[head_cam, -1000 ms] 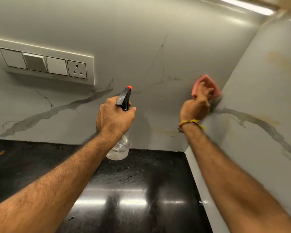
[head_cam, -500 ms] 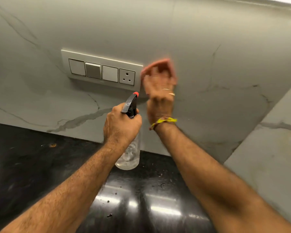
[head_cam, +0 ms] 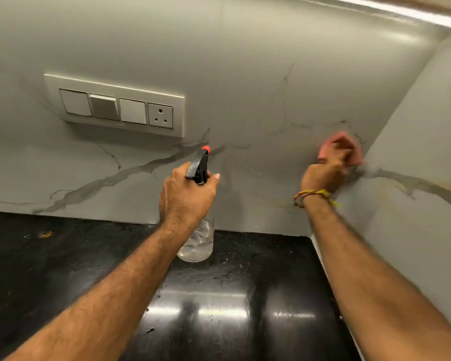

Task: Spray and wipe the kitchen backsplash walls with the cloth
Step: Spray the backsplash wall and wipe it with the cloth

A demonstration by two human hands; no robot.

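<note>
Wiping the back wall at the corner, bottle held ready.

My right hand point(head_cam: 323, 173) is clamped on the pink cloth point(head_cam: 328, 143), pressed flat to the backsplash point(head_cam: 245, 74) well right of the switch plate point(head_cam: 115, 105), just beside the corner. My left hand point(head_cam: 185, 196) is wrapped round the neck of the spray bottle point(head_cam: 197, 241), below and right of the plate. Judgement: cloth soft and light, best bunched under the palm; bottle looks nearly empty, so light, possibly slick when wet. Cloth is motion-blurred; my trigger finger is hidden.
</note>
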